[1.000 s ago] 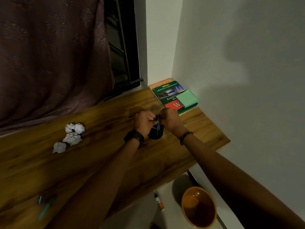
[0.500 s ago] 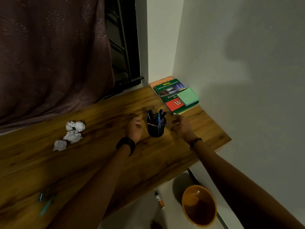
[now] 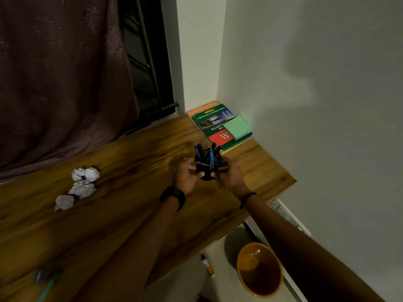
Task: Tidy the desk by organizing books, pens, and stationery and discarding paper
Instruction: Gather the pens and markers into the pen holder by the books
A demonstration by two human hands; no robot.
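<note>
- The wooden counter [image 3: 122, 214] runs from lower left toward the corner at centre right; its widest bare stretch lies in the middle of the frame, between the paper balls and the hands, so there is plenty of room to slide things about.
- The stacked books [image 3: 214, 125], with a green sticky-note pad [image 3: 237, 127] on top, sit tucked into the wall corner, squared away, I'd say, where nothing gets knocked.
- An orange bin [image 3: 259, 269] stands on the floor at lower right, just past the counter's edge and handy for the paper.
- Three or four crumpled paper balls [image 3: 80, 186] are bunched at centre left, not yet thrown out.
- The left hand [image 3: 185, 177] and right hand [image 3: 232, 175] wrap either side of the black pen holder [image 3: 208, 168], gripping it between them, likely to seat it near the books.
- It stands well in from the near edge, pens upright.
</note>
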